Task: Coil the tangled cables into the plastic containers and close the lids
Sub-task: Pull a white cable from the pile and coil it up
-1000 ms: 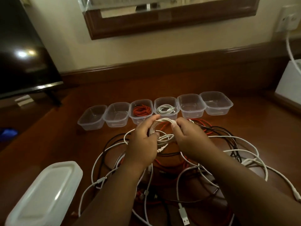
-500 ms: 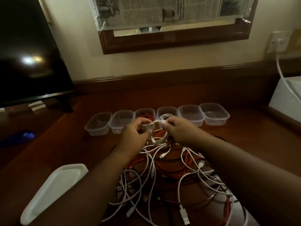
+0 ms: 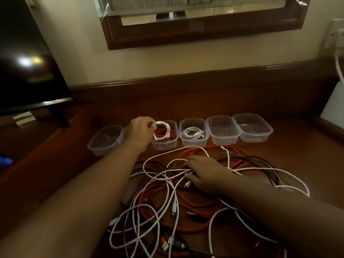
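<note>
1. Cables: a small white coil (image 3: 162, 131) hangs pinched in the fingertips of the left hand (image 3: 140, 131), over the container (image 3: 164, 144) that already holds a coiled red cable (image 3: 168, 134); the coil's lower loop seems to dip into it.
2. To the right of that pinch, a second container (image 3: 193, 140) holds a white coil, and two more sit unfilled beyond it; another stands on the pinch's far left, and one is mostly hidden behind the hand.
3. Nearer the person than the pinch, the right hand (image 3: 205, 174) rests with loosely bent fingers on the tangled pile (image 3: 167, 198) of white, red and black leads; whether it grips a strand I cannot tell.
4. Risk: released loosely, the coil may spring open and spill over the rim, or crowd the red cable so a lid will not seat.
5. Risk: pulling the pile could drag the light containers.
6. Everything sits on a dark wooden desk (image 3: 55, 174), with a television (image 3: 24, 58) left and a framed mirror (image 3: 202, 32) on the wall.
</note>
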A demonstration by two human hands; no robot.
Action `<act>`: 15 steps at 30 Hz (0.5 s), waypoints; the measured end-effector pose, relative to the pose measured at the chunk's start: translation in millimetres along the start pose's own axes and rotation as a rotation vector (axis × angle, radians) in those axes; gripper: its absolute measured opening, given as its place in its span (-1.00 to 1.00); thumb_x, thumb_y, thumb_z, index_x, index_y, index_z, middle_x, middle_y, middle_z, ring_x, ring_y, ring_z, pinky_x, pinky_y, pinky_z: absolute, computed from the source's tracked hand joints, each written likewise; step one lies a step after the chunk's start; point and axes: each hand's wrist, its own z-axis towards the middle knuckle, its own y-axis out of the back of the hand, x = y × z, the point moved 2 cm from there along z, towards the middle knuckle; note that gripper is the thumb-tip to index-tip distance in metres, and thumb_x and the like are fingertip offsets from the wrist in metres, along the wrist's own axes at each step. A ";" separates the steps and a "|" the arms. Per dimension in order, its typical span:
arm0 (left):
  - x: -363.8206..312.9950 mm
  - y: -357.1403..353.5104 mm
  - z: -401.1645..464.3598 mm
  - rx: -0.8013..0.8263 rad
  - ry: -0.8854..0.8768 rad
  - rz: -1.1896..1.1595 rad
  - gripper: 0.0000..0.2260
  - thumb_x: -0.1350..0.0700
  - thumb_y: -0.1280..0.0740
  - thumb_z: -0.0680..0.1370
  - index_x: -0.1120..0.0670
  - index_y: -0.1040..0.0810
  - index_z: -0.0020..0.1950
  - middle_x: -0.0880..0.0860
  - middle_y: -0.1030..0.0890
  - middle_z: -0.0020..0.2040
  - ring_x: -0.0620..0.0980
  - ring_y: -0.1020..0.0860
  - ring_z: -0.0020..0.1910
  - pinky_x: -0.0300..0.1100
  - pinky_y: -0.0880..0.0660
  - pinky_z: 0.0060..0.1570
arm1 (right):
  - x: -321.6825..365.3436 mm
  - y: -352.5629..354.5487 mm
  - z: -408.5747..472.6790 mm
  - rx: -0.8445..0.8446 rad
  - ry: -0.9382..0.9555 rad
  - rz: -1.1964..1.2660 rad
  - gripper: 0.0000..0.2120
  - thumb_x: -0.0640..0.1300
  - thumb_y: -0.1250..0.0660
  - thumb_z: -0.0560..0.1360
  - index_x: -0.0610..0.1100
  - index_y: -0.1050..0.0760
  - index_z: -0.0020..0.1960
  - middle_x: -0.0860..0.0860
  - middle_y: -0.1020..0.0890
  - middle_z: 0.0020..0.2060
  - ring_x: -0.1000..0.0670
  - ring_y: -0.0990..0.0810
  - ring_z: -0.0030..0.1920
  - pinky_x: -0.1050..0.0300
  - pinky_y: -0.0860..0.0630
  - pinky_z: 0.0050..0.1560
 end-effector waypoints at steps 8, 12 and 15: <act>8.2 -37.0 20.4 0.149 0.062 0.035 -0.80 0.05 -0.42 0.55 -0.03 -0.66 0.16 -0.01 -0.68 0.09 -0.04 -0.60 0.00 -0.13 -0.56 -0.08 | -4.1 -11.7 0.3 -0.138 0.047 0.012 -0.53 0.19 -0.14 0.60 -0.02 -0.37 0.41 0.05 -0.47 0.26 0.04 -0.44 0.22 0.13 -0.38 0.24; 5.4 -44.2 25.6 0.137 0.035 0.133 -0.82 -0.08 -0.39 0.54 -0.13 -0.65 0.12 -0.06 -0.68 0.06 -0.01 -0.60 0.02 -0.05 -0.58 0.00 | -4.6 -13.4 0.9 -0.156 0.043 0.018 -0.54 0.20 -0.14 0.60 0.00 -0.37 0.40 0.07 -0.47 0.25 0.05 -0.43 0.22 0.13 -0.39 0.25; 4.2 -46.4 28.1 0.160 -0.007 0.273 -0.81 -0.10 -0.38 0.55 -0.12 -0.66 0.13 -0.03 -0.67 0.08 0.03 -0.57 0.08 0.04 -0.57 0.06 | -4.9 -14.5 0.8 -0.166 0.046 0.019 -0.54 0.21 -0.13 0.60 0.01 -0.37 0.40 0.08 -0.47 0.25 0.07 -0.43 0.22 0.14 -0.38 0.24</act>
